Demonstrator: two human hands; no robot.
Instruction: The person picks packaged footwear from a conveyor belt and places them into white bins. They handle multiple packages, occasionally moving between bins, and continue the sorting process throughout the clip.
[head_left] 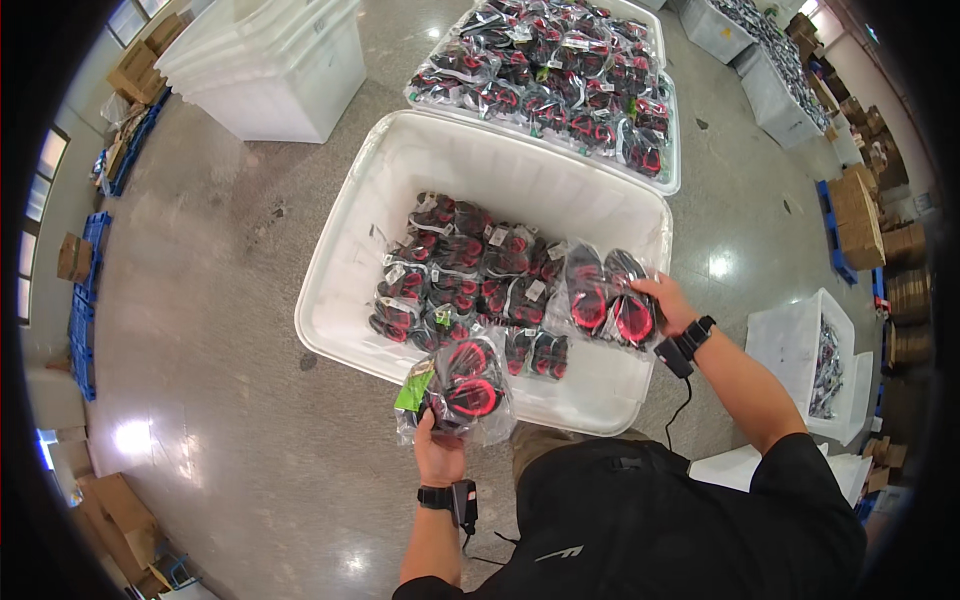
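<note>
A clear plastic bag with a pair of black and red shoes [472,392] and a green tag is in my left hand [438,456], fingers closed on its lower end over the near rim of the white bin [347,240]. My right hand [670,303] grips the edge of another bagged pair of black and red shoes [610,300], held above the bin's right side. Inside the bin, several bagged shoe pairs [460,270] lie in rows toward the left and middle. The bags I hold cover part of the bin's floor.
Beyond this bin stands another white bin heaped with bagged shoes [560,80]. Nested white bins [270,75] are at the far left. On the right, a white bin [800,345] holds small wrapped items. Cartons [860,215] and blue pallets [85,310] line the sides.
</note>
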